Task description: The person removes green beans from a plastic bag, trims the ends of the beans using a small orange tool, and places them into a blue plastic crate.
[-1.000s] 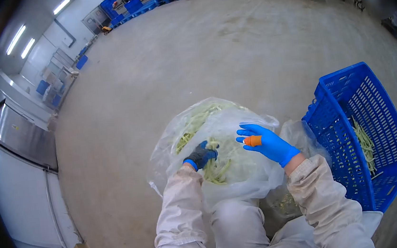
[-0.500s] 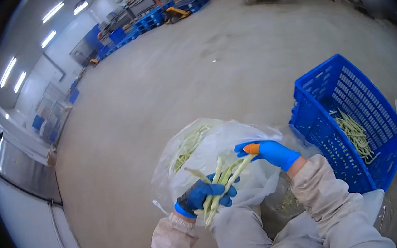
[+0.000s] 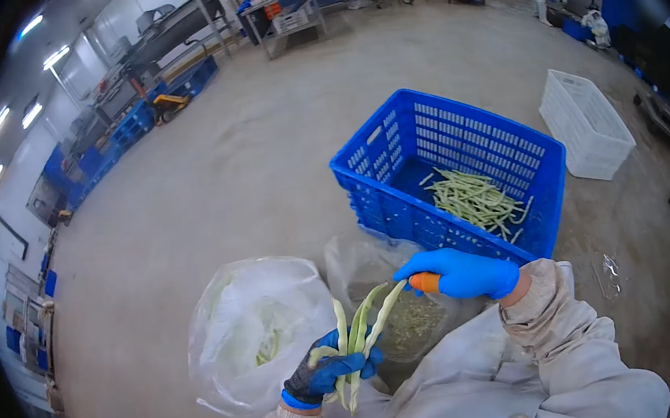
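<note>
My left hand, in a dark blue glove, is closed around a small bunch of long pale green beans, their upper ends fanning out. At the tip of the rightmost bean, my right hand pinches with thumb and forefinger; it wears a bright blue glove with an orange cover on the thumb. Left of the bunch sits an open clear plastic bag with some beans in it. Beneath the right hand, another clear bag holds small green scraps.
A blue perforated crate stands just beyond the right hand, with a pile of cut beans inside. Farther right is a white crate. Two people in white work at the far right. Machinery and a steel table line the back.
My view has swung right, so the blue crate now appears nearer the middle and the white crate shows. The left hand still grips the beans; the right hand remains at a bean's end.
</note>
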The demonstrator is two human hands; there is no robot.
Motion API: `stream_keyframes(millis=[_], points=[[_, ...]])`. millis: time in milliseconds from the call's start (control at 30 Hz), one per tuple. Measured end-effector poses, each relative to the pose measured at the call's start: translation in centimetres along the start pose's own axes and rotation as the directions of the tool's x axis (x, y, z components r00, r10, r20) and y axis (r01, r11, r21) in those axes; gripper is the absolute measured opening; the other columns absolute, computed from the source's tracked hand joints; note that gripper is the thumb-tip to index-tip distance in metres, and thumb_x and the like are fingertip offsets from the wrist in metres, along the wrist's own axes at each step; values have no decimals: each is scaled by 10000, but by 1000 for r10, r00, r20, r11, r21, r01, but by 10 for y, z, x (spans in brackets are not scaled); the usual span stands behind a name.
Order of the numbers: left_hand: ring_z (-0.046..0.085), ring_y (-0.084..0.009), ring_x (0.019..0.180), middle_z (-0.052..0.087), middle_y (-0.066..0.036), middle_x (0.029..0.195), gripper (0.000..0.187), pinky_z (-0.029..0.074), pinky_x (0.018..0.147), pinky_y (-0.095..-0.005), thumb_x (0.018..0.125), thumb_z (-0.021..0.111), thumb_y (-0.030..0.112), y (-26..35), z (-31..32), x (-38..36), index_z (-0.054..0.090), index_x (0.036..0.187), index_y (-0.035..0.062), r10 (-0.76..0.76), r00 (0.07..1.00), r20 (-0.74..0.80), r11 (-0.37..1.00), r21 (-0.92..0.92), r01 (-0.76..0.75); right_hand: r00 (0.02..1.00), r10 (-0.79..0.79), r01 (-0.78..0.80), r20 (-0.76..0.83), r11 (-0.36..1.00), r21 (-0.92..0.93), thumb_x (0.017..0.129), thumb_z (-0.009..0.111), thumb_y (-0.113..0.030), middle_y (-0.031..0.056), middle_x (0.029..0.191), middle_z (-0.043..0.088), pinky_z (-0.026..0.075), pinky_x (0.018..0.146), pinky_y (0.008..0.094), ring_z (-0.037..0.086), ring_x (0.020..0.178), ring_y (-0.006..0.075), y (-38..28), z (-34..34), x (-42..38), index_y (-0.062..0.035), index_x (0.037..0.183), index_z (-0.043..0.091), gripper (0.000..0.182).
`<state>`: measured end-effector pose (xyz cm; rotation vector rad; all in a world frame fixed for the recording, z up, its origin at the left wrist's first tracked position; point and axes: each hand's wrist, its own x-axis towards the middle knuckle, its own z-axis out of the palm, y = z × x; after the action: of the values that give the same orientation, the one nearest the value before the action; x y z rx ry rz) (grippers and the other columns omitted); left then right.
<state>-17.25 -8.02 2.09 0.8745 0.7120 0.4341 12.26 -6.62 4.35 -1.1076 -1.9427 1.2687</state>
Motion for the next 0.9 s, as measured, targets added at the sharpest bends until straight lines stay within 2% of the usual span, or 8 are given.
stream_keyframes(millis=[267, 333, 633, 667, 700, 733, 800, 900], points=[[611, -175, 897, 630, -89, 1007, 429, 486, 801, -322, 812, 639, 101, -31, 17, 26, 489, 1207, 27, 156, 985, 72, 835, 523, -171, 996, -59, 37, -68, 956, -290, 872, 505, -122, 159, 909, 594, 465, 697, 377, 584, 816, 312, 30, 0, -52, -32, 1051, 579, 214], [634, -216, 855, 644, -105, 959, 400, 493, 752, -335, 809, 650, 120, -37, 17, 30, 521, 1179, 41, 321, 941, 106, 566, 775, -280, 991, -93, 51, -96, 930, -364, 848, 513, -101, 164, 895, 584, 463, 685, 392, 577, 810, 334, 35, 5, -59, -32, 1018, 583, 196], [615, -196, 788, 643, -72, 943, 353, 482, 717, -311, 812, 621, 147, -49, 18, 30, 563, 1149, 58, 417, 907, 56, 375, 898, -228, 942, -226, 93, -248, 886, -453, 807, 522, -36, 117, 810, 575, 458, 631, 356, 565, 715, 268, 30, 33, -65, -36, 971, 589, 177], [600, -174, 788, 631, -62, 942, 333, 479, 713, -298, 812, 620, 139, -50, 22, 30, 566, 1128, 46, 375, 927, -15, 610, 757, -235, 936, -45, 44, -348, 999, -12, 847, 527, -68, 90, 803, 574, 460, 629, 329, 563, 713, 224, 28, 39, -63, -17, 966, 584, 142], [586, -153, 787, 620, -53, 940, 314, 475, 708, -285, 812, 620, 131, -53, 25, 31, 568, 1106, 35, 314, 947, -71, 799, 558, -223, 920, 167, 5, -355, 900, 436, 887, 531, -100, 63, 796, 574, 461, 628, 302, 561, 710, 181, 26, 47, -62, 1, 961, 579, 134], [586, -153, 787, 620, -53, 940, 314, 475, 708, -285, 812, 620, 131, -57, 28, 33, 568, 1106, 35, 313, 946, -79, 803, 554, -219, 923, 169, 0, -346, 899, 439, 887, 531, -100, 63, 796, 574, 461, 628, 302, 561, 710, 181, 31, 54, -59, 1, 961, 579, 134], [548, -114, 799, 591, -44, 932, 321, 463, 709, -263, 818, 615, 126, -67, 31, 39, 541, 1110, 14, 274, 961, -37, 886, 397, -237, 925, 270, 144, -269, 408, 902, 912, 519, -133, 39, 788, 557, 444, 609, 266, 524, 692, 123, 45, 68, -52, 10, 959, 583, 163], [554, -140, 810, 585, -66, 915, 316, 463, 732, -285, 823, 611, 129, -96, 27, 39, 533, 1104, 6, 250, 968, -29, 957, 163, -242, 947, 288, 18, -141, 393, 919, 900, 523, -127, 57, 784, 577, 436, 616, 253, 534, 680, 136, 56, 70, -55, 4, 964, 591, 161]])
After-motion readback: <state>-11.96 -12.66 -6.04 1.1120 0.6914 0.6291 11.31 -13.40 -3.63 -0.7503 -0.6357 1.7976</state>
